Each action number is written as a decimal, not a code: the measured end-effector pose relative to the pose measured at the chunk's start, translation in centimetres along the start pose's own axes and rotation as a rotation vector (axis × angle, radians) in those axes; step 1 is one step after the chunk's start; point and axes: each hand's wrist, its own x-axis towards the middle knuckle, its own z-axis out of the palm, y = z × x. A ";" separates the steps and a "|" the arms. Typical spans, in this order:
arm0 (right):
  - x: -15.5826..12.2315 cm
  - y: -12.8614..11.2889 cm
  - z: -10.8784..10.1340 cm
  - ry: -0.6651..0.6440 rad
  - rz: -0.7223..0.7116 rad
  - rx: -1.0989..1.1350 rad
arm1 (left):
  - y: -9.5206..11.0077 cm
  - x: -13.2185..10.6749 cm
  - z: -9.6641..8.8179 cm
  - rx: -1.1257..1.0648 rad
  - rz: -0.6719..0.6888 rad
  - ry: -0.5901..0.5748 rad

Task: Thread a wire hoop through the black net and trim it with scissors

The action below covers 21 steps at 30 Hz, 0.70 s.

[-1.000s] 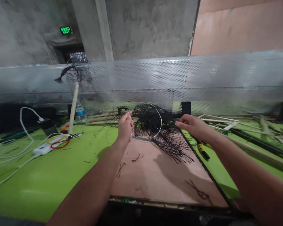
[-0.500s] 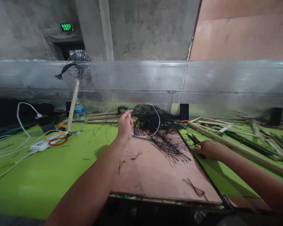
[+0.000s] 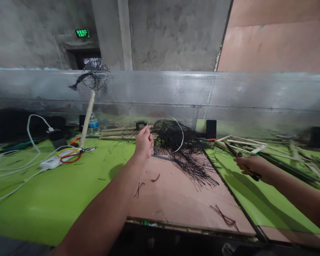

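Note:
My left hand (image 3: 144,143) is closed in a pinch on a thin silvery wire (image 3: 183,134), which is bent into a wide loop to the right of the fingers. In my right hand (image 3: 252,166) is a pair of pliers (image 3: 249,172) with dark jaws and partly yellow handles, held above the green surface at the right. Behind the wire loop lies a tangled heap of black netting (image 3: 170,135), its loose strands spreading over the pinkish wooden board (image 3: 181,202).
Bamboo strips and a frame (image 3: 245,144) lie at the right. On the left are scissors (image 3: 69,155) with red and yellow handles, a white power strip (image 3: 51,163) with cables, an upright bamboo stick (image 3: 87,119) and a water bottle (image 3: 94,124). Dark twisted ties (image 3: 225,217) rest on the board.
My right hand has lifted the pliers off the green surface and moved slightly right. My left hand still pinches the wire, nearly in place. The view has shifted a little.

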 end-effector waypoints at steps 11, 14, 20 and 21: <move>-6.7 -12.2 9.5 -0.368 -0.051 0.843 | -0.7 -0.5 0.5 -0.034 -0.134 -0.094; -6.5 -13.0 11.9 -0.403 -0.039 0.900 | -1.5 -0.6 0.7 -0.028 -0.226 -0.130; -6.3 -11.8 12.9 -0.465 -0.133 1.000 | -3.4 -0.5 1.0 0.146 -0.241 -0.222; -6.3 -11.7 12.9 -0.448 -0.133 1.017 | -3.6 -0.5 1.1 0.233 -0.185 -0.180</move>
